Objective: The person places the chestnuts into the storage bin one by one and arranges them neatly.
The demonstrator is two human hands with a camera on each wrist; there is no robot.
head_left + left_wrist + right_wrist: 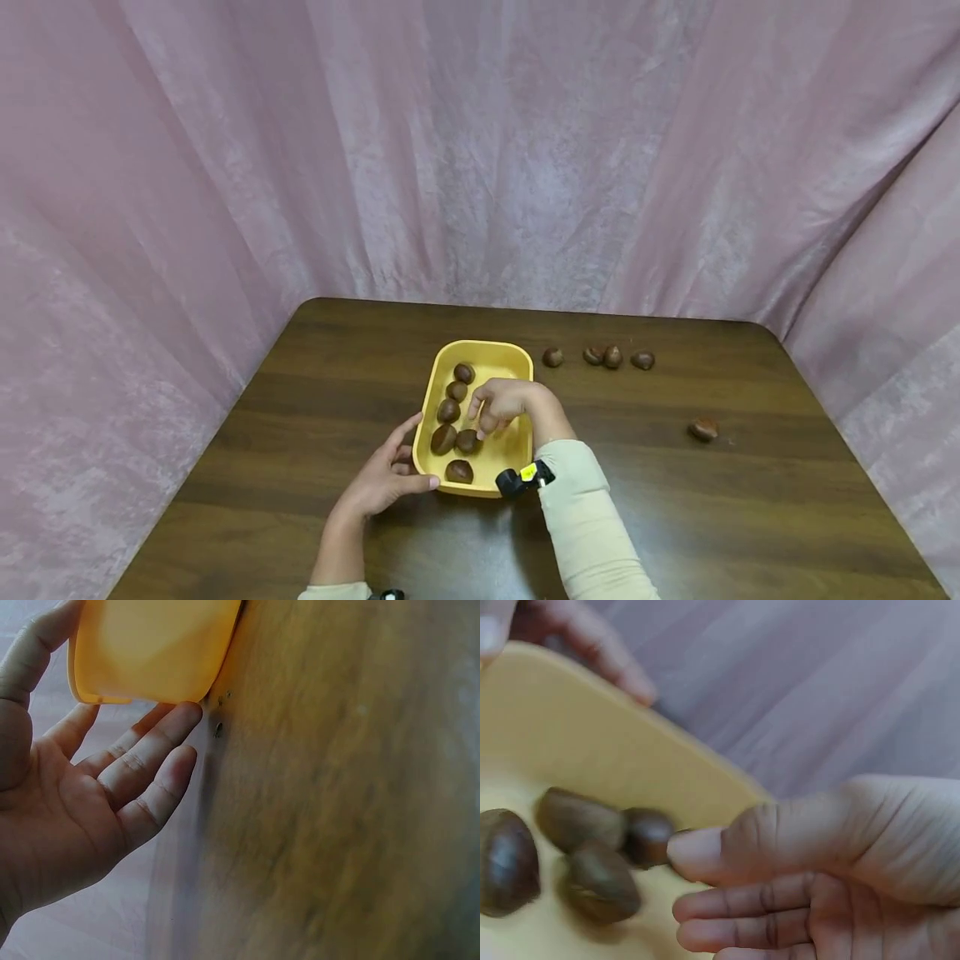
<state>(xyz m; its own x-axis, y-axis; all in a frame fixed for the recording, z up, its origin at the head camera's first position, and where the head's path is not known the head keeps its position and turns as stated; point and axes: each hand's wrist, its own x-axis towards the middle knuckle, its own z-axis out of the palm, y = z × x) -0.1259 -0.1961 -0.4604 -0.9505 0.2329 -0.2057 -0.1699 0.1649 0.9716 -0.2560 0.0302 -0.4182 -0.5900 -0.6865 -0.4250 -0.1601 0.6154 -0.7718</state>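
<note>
A yellow plastic tray (517, 358) sits on the table with several brown chestnuts in it, mostly along its left side. At the tray's near left corner my left hand (386, 483) holds it, thumb over the near rim and fingertips against the left outer wall. My right hand (506, 402) reaches inside the tray, palm down, its fingers loosely bent. Its thumb overlaps the edge of one chestnut (468, 442) in the head view. The right wrist view shows that chestnut (600, 889) apart from the thumb, and nothing between thumb and fingers.
Beyond the tray's right side several loose chestnuts (612, 357) lie in a rough row near the table's far edge. Another chestnut (703, 429) lies farther right on the dark wooden table (750, 517). A pink curtain (480, 150) hangs behind the table and at its sides.
</note>
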